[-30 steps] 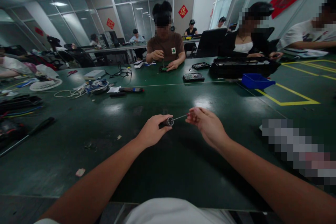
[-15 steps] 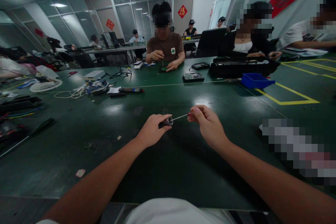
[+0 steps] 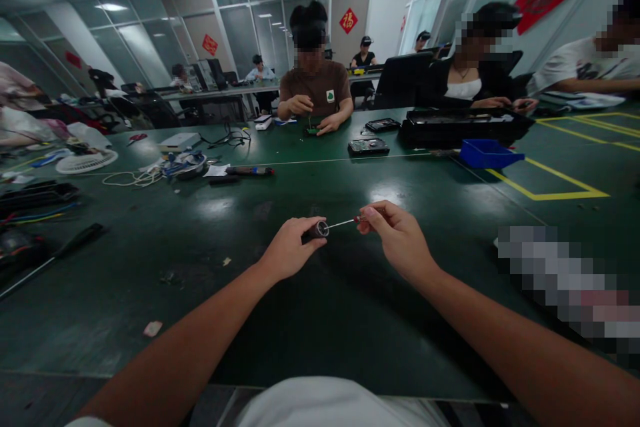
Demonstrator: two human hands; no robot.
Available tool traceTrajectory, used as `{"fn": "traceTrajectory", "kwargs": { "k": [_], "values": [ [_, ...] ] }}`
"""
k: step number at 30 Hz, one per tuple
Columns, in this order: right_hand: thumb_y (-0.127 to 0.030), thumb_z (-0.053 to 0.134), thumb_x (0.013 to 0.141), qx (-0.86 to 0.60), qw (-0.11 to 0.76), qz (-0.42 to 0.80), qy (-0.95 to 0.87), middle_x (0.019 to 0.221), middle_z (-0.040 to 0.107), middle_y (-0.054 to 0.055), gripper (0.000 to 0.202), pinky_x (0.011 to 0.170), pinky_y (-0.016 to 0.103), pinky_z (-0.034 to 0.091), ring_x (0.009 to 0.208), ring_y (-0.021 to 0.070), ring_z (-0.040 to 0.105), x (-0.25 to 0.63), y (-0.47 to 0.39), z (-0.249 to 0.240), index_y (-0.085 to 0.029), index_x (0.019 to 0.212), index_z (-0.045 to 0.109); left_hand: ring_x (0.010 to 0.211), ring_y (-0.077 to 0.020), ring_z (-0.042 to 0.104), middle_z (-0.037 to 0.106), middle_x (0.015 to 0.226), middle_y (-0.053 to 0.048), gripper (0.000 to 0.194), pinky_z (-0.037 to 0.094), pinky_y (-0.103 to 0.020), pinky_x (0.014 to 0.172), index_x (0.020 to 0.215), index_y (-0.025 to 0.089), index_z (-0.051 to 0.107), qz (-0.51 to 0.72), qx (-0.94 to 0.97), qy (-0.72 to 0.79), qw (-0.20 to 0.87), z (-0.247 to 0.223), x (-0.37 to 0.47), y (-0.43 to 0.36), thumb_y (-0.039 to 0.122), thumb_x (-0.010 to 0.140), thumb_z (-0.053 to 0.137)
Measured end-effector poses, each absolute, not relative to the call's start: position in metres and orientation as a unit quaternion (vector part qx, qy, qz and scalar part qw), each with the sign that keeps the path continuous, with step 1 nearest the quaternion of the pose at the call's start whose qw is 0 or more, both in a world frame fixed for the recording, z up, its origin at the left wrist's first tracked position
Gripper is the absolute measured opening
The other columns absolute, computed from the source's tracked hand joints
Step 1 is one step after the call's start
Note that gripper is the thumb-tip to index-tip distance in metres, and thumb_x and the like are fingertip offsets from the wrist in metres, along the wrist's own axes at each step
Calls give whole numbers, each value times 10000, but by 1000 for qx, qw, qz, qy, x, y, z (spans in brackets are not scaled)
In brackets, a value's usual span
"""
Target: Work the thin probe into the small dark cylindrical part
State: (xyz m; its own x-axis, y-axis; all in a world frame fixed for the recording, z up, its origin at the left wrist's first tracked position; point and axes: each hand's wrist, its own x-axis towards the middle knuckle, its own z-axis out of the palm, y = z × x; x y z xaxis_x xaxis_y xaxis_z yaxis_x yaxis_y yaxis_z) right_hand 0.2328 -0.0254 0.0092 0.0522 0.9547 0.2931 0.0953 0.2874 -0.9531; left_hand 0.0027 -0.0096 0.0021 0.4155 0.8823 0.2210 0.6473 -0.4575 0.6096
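Observation:
My left hand is closed round a small dark cylinder, whose open round end faces right. Between the fingers of my right hand is the red handle of a thin screwdriver. Its metal shaft points left, and the tip is at or inside the cylinder's open end; how deep it reaches I cannot tell. Both hands are held over the green table. What the cylinder belongs to is hidden by my left fingers.
Across the table a person works on a small green board. A blue bin and a long black casing are at the back right. On the left are a long screwdriver, a white fan grille and tangled cables.
My right hand and the screwdriver have shifted very slightly to the left, toward the cylinder. My left hand stays nearly where it was, still round the cylinder.

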Motion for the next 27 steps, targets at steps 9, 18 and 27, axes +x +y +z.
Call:
{"fn": "traceTrajectory", "kwargs": {
  "k": [9, 18, 27],
  "values": [
    [-449, 588, 925, -512, 536, 332, -583, 691, 668, 22, 292, 663, 332, 476, 654, 172, 625, 232, -26, 12, -183, 868, 691, 1049, -230, 604, 698, 1119, -29, 427, 451, -391, 953, 1315, 274, 631, 280, 816, 459, 213, -1, 1, -8, 238, 894, 694],
    [-576, 584, 894, -583, 459, 255, -619, 557, 603, 1, 424, 506, 294, 359, 499, 150, 534, 234, -31, 20, -197, 731, 681, 997, -228, 611, 706, 1072, -39, 417, 445, -415, 982, 1299, 262, 648, 268, 828, 455, 188, -1, 1, -8, 239, 887, 707],
    [-417, 461, 972, -520, 451, 312, -655, 628, 624, -7, 282, 600, 303, 443, 611, 173, 616, 233, -31, 14, -212, 902, 642, 1021, -228, 605, 713, 1095, -39, 429, 436, -420, 992, 1311, 256, 641, 259, 832, 453, 190, -1, 0, -7, 236, 888, 709]
  ]
}}
